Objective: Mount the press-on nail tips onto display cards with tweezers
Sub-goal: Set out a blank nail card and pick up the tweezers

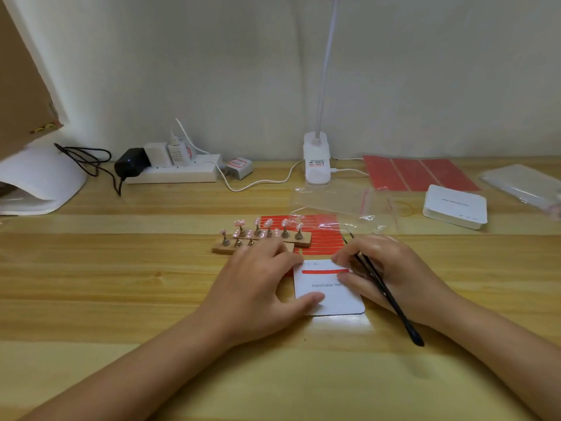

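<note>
A white display card (337, 299) printed "Handmade Nail" lies on the wooden table, with a red adhesive strip (324, 271) stuck across its top. My left hand (258, 287) rests on the card's left edge, thumb pressing the card. My right hand (385, 268) holds black tweezers (385, 291) between its fingers, and its fingertips touch the strip's right end. Several pink nail tips (267, 224) stand on metal pegs in two wooden holders (303, 238) just beyond my left hand. A sheet of red adhesive strips (321, 241) lies behind the card.
A stack of white cards (455, 206), a larger red sheet (419, 173) and clear zip bags (334, 199) lie at the back right. A lamp base (316, 159), a power strip (173, 173) with chargers and a white nail lamp (39, 177) line the wall.
</note>
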`<action>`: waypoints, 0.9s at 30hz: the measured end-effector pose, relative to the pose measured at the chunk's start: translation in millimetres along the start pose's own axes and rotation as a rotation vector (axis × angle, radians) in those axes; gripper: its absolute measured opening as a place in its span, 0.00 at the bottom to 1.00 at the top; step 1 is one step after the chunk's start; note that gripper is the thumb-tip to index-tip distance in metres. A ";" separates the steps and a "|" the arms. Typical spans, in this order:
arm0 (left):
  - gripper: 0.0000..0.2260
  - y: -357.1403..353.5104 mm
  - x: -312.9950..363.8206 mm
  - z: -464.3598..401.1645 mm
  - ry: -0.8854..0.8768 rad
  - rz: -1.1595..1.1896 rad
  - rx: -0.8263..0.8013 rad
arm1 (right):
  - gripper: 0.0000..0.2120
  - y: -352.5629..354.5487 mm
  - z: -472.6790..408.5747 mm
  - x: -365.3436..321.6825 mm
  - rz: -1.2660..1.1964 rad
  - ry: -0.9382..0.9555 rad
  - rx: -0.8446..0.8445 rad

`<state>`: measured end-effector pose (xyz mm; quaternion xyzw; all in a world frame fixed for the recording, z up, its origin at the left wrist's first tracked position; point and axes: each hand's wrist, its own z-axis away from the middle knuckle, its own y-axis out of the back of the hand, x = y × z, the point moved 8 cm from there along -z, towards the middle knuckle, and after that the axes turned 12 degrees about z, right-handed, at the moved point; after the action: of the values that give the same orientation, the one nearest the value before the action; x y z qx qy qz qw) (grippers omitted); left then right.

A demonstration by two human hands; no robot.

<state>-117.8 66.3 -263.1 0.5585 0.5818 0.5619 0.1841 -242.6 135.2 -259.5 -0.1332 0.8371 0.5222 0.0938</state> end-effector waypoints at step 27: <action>0.09 -19.9 -12.0 -14.3 0.463 1.279 0.027 | 0.11 17.0 6.3 28.3 -0.639 -0.384 0.308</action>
<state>-135.0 54.7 -280.9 0.6601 0.1682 0.6581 -0.3207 -274.7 144.4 -256.2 -0.2711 0.7893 0.3507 0.4248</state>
